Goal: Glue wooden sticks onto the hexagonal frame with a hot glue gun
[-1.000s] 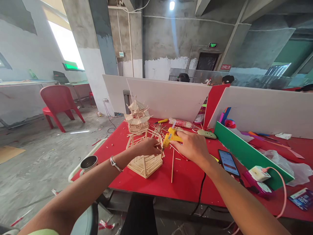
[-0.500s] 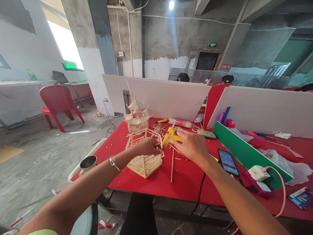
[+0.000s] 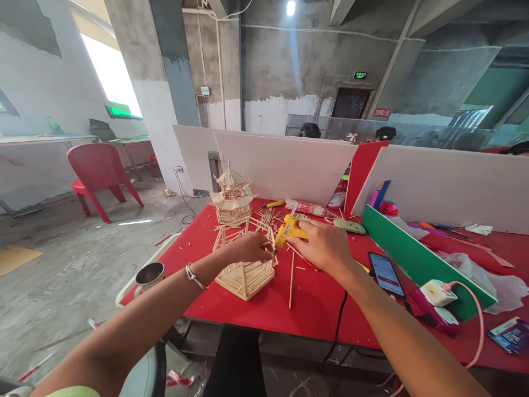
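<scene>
My right hand (image 3: 326,242) grips a yellow hot glue gun (image 3: 286,230), its nozzle pointing down at the right side of a six-sided frame (image 3: 246,281) built from thin wooden sticks. At that same spot my left hand (image 3: 253,247) is closed, fingertips pinched by the frame's upper edge close to the nozzle. Whatever sits between those fingertips is too small to make out. Behind the frame stands a tiered stick pagoda (image 3: 232,198). One loose stick (image 3: 291,281) lies on the red table (image 3: 314,309) to the right.
A metal cup (image 3: 149,273) stands at the table's left edge. On the right are a phone (image 3: 386,274), a green divider (image 3: 425,259) and a plugged-in power strip (image 3: 433,314). A cutter (image 3: 273,204) and a bundle of sticks (image 3: 306,208) lie at the back. A black cord (image 3: 341,317) hangs over the front edge.
Almost nothing differs. Both hands, the glue gun and the stick frame hold nearly the same positions; the view has shifted very slightly.
</scene>
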`<state>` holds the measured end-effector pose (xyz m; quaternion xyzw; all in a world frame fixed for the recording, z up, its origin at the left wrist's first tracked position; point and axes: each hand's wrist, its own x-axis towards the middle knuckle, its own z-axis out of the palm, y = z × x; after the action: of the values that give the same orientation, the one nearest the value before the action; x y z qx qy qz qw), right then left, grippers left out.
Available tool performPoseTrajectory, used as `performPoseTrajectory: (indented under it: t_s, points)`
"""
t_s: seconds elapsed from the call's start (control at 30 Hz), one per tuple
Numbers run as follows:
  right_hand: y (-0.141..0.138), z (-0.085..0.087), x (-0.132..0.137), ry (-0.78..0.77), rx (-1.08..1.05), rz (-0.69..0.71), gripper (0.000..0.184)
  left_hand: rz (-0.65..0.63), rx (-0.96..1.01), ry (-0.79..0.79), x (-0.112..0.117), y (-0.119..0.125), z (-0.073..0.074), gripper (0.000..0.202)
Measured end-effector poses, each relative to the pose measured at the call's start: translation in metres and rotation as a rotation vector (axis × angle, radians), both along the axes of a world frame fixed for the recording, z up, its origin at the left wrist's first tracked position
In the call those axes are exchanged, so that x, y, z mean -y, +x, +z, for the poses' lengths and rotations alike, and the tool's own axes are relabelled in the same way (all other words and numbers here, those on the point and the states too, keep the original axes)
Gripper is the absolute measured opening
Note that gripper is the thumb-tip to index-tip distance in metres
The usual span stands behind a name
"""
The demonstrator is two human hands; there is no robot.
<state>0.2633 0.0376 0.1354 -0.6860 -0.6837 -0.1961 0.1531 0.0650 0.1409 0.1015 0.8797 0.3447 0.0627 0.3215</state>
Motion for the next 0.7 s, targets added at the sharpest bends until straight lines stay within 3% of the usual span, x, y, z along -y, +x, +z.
performPoseTrajectory:
  t_s: [0.7]
  points:
    - [-0.0004, -0.0003, 0.0000, 0.003, 0.001, 0.002, 0.032, -0.019, 0.001, -0.044, -0.0024, -0.0003, -0.0027, 0.019]
